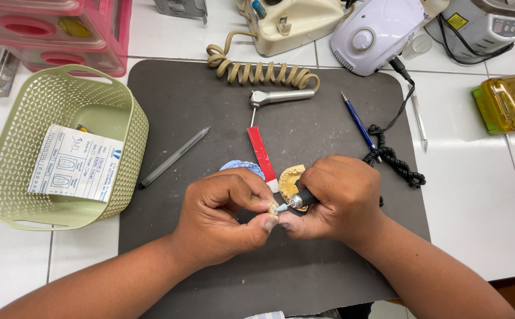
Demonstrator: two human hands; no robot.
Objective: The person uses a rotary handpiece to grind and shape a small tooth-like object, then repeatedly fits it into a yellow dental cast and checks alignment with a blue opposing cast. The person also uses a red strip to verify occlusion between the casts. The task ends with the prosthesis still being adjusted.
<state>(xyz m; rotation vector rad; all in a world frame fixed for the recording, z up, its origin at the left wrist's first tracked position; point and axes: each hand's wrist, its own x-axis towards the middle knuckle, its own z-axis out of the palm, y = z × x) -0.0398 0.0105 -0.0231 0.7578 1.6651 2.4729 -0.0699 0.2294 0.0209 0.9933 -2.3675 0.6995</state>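
Note:
My left hand (pixel 225 215) pinches a tiny pale piece (pixel 272 208) between thumb and forefinger over the dark grey mat (pixel 328 136). Gripped in my right hand (pixel 334 201) is a black rotary handpiece (pixel 302 199), and its small light-blue tip (pixel 282 207) touches that piece. Just behind my fingers lie a yellow dental cast (pixel 289 179) and a blue cast (pixel 241 166), both partly hidden by my hands. A red and white strip (pixel 262 155) lies between the two casts.
A green basket (pixel 15 136) with a paper form (pixel 77 162) stands at left. On the mat lie a grey pen (pixel 173 157), a blue pen (pixel 357 121), a metal tool (pixel 281 97) and coiled cords (pixel 263 72). Machines (pixel 381 29) and pink drawers (pixel 51 32) line the back.

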